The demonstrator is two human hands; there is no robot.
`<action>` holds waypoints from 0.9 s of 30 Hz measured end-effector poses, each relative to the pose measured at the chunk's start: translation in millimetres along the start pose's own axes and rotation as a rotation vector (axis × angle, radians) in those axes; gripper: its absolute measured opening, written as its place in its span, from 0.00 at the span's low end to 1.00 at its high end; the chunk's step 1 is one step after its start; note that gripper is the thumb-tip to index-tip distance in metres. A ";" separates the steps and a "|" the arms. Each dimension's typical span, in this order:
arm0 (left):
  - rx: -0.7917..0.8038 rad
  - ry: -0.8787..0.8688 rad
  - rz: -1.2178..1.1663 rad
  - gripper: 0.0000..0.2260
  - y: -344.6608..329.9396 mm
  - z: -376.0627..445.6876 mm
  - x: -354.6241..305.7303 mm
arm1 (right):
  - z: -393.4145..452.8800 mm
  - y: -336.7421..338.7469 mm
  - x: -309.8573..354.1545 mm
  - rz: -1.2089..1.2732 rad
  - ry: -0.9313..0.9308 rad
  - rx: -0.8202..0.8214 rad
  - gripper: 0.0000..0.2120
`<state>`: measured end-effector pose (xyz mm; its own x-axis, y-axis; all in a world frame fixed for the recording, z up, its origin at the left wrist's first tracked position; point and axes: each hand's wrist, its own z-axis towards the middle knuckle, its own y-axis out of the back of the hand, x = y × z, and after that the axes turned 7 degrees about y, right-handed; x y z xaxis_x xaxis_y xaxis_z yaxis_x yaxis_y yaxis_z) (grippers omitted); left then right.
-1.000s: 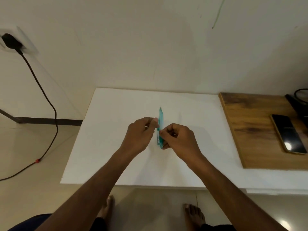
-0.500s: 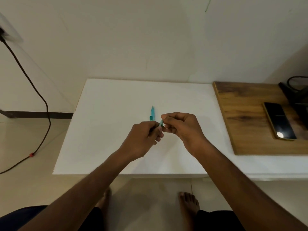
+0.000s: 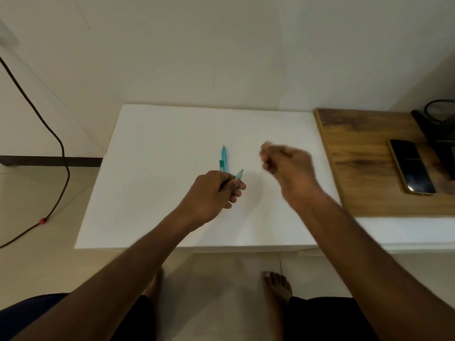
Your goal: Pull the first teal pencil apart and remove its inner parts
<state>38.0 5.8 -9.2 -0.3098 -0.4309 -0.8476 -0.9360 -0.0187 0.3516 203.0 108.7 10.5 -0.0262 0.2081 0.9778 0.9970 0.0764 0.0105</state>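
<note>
Fingers of the left hand [image 3: 216,190] are curled around a teal pen [image 3: 223,159], which is held above the white table [image 3: 152,183] near its middle. The capped upper part of the pen is seen rising past the knuckles and pointing away toward the wall, while a paler teal end piece [image 3: 239,174] is seen sticking out just beside the thumb and forefinger, angled to the right. Whether that piece is joined to the pen inside the fist cannot be told, since the junction is hidden by the fingers.

The right hand [image 3: 286,166] is raised over the table to the right of the pen and well apart from it, and it is blurred. Its fingers are curled inward with the fingertips drawn together; whether something small is pinched between them cannot be told.

A wooden board [image 3: 357,183] is laid on the right side of the table, touching its surface, and a dark smartphone [image 3: 411,170] is rested flat on it with the screen up. Dark objects with a looped cord [image 3: 440,124] are seen at the board's far right edge. A black cable [image 3: 49,129] with a red marker is hung down the wall at the left and trailed across the tiled floor. Two bare feet are seen below the table's near edge.
</note>
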 end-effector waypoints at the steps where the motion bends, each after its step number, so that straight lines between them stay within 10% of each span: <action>1: 0.014 0.028 -0.009 0.12 -1.0 -1.1 3.1 | 9.5 11.0 5.5 -0.011 0.040 -0.056 0.06; 11: -0.053 0.111 -0.131 0.10 -6.9 3.4 10.0 | 25.7 25.5 -34.2 -0.861 0.103 0.312 0.08; 23: -0.088 0.118 -0.152 0.10 -9.9 4.8 4.1 | 23.8 28.9 -10.5 -0.616 0.019 0.198 0.08; 27: -0.094 0.110 -0.156 0.10 -10.7 4.1 3.4 | 9.9 19.6 4.5 -0.423 -0.038 0.454 0.07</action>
<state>46.3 8.2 -17.5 -0.1375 -0.5119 -0.8480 -0.9497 -0.1751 0.2597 221.7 120.7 13.1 -0.4234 0.1028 0.9001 0.7697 0.5649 0.2975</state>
